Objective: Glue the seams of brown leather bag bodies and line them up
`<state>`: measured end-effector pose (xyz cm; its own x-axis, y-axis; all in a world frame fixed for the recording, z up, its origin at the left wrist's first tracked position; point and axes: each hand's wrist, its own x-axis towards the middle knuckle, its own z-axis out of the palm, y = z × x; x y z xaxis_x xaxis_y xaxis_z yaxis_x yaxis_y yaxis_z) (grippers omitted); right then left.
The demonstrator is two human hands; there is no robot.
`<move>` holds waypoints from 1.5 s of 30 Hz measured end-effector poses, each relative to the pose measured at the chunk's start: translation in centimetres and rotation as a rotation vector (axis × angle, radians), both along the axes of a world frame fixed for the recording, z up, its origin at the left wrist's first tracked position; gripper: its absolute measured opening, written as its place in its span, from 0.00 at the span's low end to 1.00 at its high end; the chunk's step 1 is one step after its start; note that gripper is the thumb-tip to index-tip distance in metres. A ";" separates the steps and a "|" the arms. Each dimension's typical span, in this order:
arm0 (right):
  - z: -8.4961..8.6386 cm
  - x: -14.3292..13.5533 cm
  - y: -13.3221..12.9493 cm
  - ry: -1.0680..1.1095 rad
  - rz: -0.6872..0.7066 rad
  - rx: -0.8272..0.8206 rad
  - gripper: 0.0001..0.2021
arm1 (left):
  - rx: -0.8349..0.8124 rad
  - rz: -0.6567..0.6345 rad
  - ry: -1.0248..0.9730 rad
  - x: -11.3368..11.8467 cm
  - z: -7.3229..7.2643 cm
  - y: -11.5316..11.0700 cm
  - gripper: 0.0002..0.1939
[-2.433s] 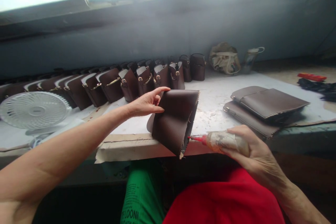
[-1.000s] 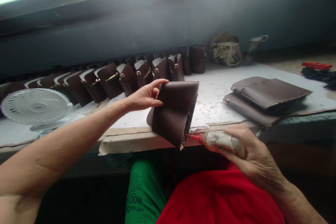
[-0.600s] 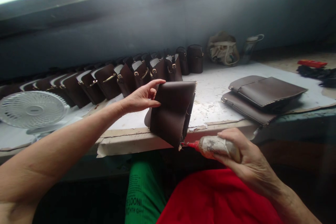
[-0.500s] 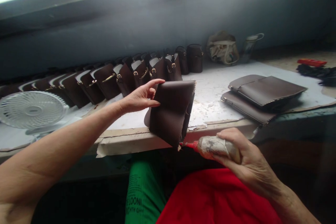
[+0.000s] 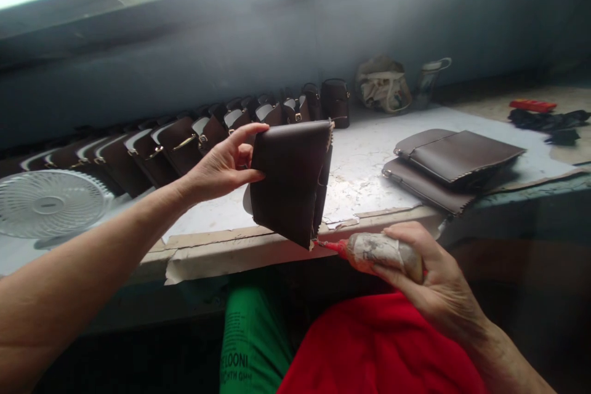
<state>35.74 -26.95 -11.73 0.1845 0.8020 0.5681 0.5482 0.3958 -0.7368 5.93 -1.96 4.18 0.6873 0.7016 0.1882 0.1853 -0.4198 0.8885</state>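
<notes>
In my left hand [image 5: 231,163] is a dark brown leather bag piece [image 5: 289,178], pinched by its left edge and held tilted over the table's front edge. Its right side shows an open, notched edge. My right hand [image 5: 429,271] is wrapped round a glue bottle [image 5: 381,252] with a worn label and a red nozzle. The nozzle's tip is at the lower right corner of the bag piece; whether it touches is too small to tell. Two more flat brown bag pieces [image 5: 462,154] lie stacked to the right on the table.
Rows of finished-looking brown bags [image 5: 175,141] stand along the wall at the back left. A white fan [image 5: 50,203] is at the left. Behind are a cloth bag [image 5: 383,83] and a clear bottle [image 5: 427,83]. A red object [image 5: 530,105] lies on black material at the right.
The bag piece has risen slightly and turned a little more upright in my left hand. The glue bottle stays by its lower corner. My view has shifted slightly.
</notes>
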 end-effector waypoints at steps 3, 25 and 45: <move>0.2 0.5 -0.1 0.029 -0.061 0.054 0.17 | 0.208 0.005 -0.037 -0.6 1.0 -0.9 0.52; -1.3 -0.4 3.1 0.107 -0.032 -0.007 0.15 | 0.395 0.346 0.024 -7.4 -8.6 -7.9 0.40; -1.2 0.7 4.1 -0.068 0.028 0.098 0.18 | 0.205 0.351 0.118 -7.5 -8.6 -7.1 0.44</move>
<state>36.41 -22.87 -12.90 0.1215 0.7466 0.6541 0.5830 0.4797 -0.6558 -1.53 -9.03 -4.38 0.4384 0.8532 0.2825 0.4442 -0.4790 0.7572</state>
